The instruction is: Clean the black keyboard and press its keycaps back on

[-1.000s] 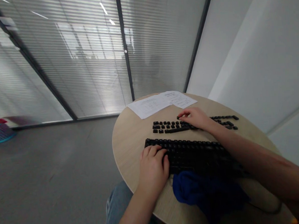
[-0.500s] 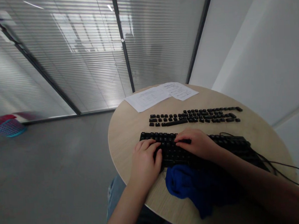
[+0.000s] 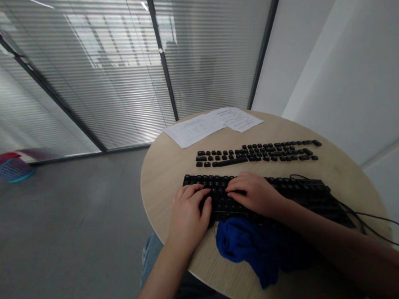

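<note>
Because the round table (image 3: 160, 179) carries everything close together, a careless sweep could scatter parts. Keyboard (image 3: 290, 193) as landmark: behind it lie rows of loose keycaps (image 3: 257, 153), farther behind the papers (image 3: 211, 124); in front, touching its near edge, a blue cloth (image 3: 256, 250); its cable (image 3: 387, 228) loops off to the right (snag risk for the forearm). Left hand (image 3: 188, 215) rests at the keyboard's left end, fingers loosely curled, holding nothing I can see. Right hand (image 3: 256, 193) presses fingertips on the keys; whether it pinches a cap, cannot tell. A second ago that hand was back among the loose keycaps.
</note>
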`<state>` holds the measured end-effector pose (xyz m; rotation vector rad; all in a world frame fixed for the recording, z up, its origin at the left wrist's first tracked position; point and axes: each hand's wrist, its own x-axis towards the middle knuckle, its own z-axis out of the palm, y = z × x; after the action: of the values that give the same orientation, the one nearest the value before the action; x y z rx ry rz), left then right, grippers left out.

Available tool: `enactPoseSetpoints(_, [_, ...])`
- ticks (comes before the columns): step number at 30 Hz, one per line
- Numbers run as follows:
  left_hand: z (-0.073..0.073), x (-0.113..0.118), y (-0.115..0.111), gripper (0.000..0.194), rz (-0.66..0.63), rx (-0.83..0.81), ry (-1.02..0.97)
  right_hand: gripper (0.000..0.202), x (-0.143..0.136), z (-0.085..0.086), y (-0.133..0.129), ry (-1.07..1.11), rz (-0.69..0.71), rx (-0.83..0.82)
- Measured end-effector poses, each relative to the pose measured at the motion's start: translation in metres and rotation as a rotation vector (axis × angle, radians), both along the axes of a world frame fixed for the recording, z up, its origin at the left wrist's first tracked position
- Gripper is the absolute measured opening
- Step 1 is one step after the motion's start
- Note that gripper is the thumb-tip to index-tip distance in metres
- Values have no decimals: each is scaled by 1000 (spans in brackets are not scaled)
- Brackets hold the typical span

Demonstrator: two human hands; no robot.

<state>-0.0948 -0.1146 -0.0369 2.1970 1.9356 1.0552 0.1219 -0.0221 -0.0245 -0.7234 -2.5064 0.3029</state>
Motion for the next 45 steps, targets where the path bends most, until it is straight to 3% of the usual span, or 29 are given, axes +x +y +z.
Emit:
enactPoseSetpoints(12, [1,0,0,21,-16,17,0,14,-2,6,-3,-75,-105,-67])
enactPoseSetpoints(26, [1,0,-1,21,-26,12,-32,13,-4,5,-7,-65,-41,38])
enactPoseSetpoints(34, [0,-1,-1,22,-27,4,-27,9,-1,4,-3,-59,-71,-15])
enactPoseSetpoints(45, [1,0,0,19,-31,8,-16,12,1,5,-3,-100,-40,111])
